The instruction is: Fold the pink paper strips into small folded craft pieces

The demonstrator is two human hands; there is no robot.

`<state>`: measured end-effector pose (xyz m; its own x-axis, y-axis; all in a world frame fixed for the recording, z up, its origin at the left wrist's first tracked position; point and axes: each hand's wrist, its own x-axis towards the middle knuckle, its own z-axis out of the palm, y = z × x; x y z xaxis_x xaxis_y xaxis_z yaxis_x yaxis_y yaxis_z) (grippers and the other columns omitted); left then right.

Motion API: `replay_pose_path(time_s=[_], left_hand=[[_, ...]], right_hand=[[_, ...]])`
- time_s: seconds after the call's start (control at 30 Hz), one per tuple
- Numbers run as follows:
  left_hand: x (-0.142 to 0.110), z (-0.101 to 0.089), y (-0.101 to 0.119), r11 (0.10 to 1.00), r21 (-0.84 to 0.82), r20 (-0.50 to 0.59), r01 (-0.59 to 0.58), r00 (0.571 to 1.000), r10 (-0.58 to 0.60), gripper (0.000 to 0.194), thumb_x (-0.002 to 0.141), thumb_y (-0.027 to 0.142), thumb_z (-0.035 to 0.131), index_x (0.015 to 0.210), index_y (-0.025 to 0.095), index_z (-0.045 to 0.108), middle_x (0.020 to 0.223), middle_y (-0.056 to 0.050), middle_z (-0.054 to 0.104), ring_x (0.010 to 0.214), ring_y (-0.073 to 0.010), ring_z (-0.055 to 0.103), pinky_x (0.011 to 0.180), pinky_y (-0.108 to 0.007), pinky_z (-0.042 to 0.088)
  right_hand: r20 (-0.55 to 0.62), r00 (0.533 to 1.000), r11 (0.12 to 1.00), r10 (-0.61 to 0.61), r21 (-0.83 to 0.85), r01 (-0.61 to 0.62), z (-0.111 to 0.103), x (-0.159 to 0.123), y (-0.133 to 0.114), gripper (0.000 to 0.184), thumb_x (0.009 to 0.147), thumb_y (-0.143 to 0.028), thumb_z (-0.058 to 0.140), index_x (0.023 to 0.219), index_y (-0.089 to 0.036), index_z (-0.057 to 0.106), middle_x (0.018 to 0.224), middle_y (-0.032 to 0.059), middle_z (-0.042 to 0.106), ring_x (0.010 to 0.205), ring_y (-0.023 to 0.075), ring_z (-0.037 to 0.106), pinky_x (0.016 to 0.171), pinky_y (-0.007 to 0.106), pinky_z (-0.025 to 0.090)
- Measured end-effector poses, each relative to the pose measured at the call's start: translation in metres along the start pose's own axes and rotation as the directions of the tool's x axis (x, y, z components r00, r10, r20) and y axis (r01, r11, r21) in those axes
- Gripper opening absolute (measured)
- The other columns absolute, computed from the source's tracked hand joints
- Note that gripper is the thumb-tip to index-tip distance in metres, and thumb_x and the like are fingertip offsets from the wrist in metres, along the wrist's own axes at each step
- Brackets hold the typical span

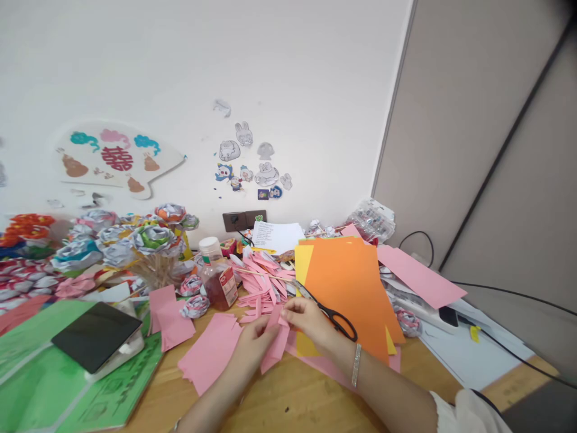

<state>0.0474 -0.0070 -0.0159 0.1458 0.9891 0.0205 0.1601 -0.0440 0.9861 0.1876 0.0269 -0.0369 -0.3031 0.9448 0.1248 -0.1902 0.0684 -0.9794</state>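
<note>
Working over the wooden surface (270,412), had loose pink sheets (213,346) fanned to the left, nearer than the bottle (211,281) with reddish contents. Pinched a creased pink paper (273,356) in the left hand (253,340), just in front of the heap of pink strips (261,281), and gripped its upper end narrowly with the right hand (304,316). Had black-handled scissors (329,311) lying on the orange sheets (347,270), just beside that hand.

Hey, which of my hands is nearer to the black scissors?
Your right hand: it is immediately left of the black scissors' handles. Your left hand is farther left, across the pink paper it holds.
</note>
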Motion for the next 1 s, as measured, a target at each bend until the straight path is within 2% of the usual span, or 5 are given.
replay_pose_path(time_s=[0.3, 0.53, 0.73, 0.87, 1.0], left_hand=[[0.004, -0.001, -0.007, 0.993, 0.113, -0.033, -0.021, 0.999, 0.025, 0.027, 0.068, 0.040, 0.054, 0.062, 0.014, 0.059, 0.061, 0.000, 0.058, 0.061, -0.0172, 0.050, 0.056, -0.024, 0.039], [0.003, -0.001, -0.007, 0.982, 0.189, -0.069, -0.014, 0.997, 0.027, 0.028, 0.069, 0.040, 0.050, 0.055, 0.016, 0.051, 0.052, 0.004, 0.045, 0.053, -0.0142, 0.042, 0.049, -0.022, 0.031], [0.001, -0.002, 0.000, 0.967, 0.245, -0.142, -0.061, 0.985, 0.098, 0.027, 0.068, 0.039, 0.049, 0.052, 0.017, 0.048, 0.050, 0.004, 0.043, 0.053, -0.0148, 0.041, 0.050, -0.024, 0.031], [0.002, -0.003, 0.000, 0.974, 0.219, -0.151, -0.056, 0.984, 0.090, 0.026, 0.065, 0.039, 0.052, 0.054, 0.016, 0.053, 0.053, 0.002, 0.050, 0.057, -0.0175, 0.046, 0.053, -0.025, 0.035], [0.005, -0.004, -0.006, 0.996, 0.090, -0.139, 0.009, 0.990, 0.003, 0.027, 0.063, 0.041, 0.057, 0.062, 0.014, 0.061, 0.061, -0.002, 0.062, 0.065, -0.0218, 0.055, 0.059, -0.028, 0.041]], right_hand=[[-0.017, 0.999, 0.999, -0.051, 0.000, 0.051, 0.004, -0.001, 0.003, 0.019, 0.067, -0.031, 0.063, 0.063, -0.015, 0.053, 0.059, -0.0030, 0.050, 0.055, 0.0092, 0.045, 0.055, 0.022, 0.036], [-0.062, 0.992, 0.992, -0.109, -0.070, 0.104, 0.008, -0.004, 0.000, 0.021, 0.068, -0.031, 0.060, 0.057, -0.017, 0.048, 0.055, -0.0042, 0.045, 0.053, 0.0094, 0.042, 0.053, 0.022, 0.035], [0.022, 0.992, 0.966, -0.123, -0.225, 0.125, 0.009, -0.005, -0.003, 0.020, 0.073, -0.033, 0.054, 0.063, -0.017, 0.048, 0.058, -0.0039, 0.043, 0.054, 0.0097, 0.040, 0.051, 0.022, 0.033], [0.032, 0.995, 0.953, -0.090, -0.289, 0.095, 0.009, -0.003, 0.003, 0.017, 0.074, -0.032, 0.053, 0.067, -0.018, 0.048, 0.057, -0.0045, 0.041, 0.052, 0.0100, 0.041, 0.048, 0.021, 0.032], [0.031, 0.996, 0.977, -0.079, -0.194, 0.083, 0.012, -0.003, 0.005, 0.013, 0.073, -0.029, 0.054, 0.071, -0.018, 0.047, 0.057, -0.0051, 0.040, 0.050, 0.0096, 0.041, 0.048, 0.022, 0.034]])
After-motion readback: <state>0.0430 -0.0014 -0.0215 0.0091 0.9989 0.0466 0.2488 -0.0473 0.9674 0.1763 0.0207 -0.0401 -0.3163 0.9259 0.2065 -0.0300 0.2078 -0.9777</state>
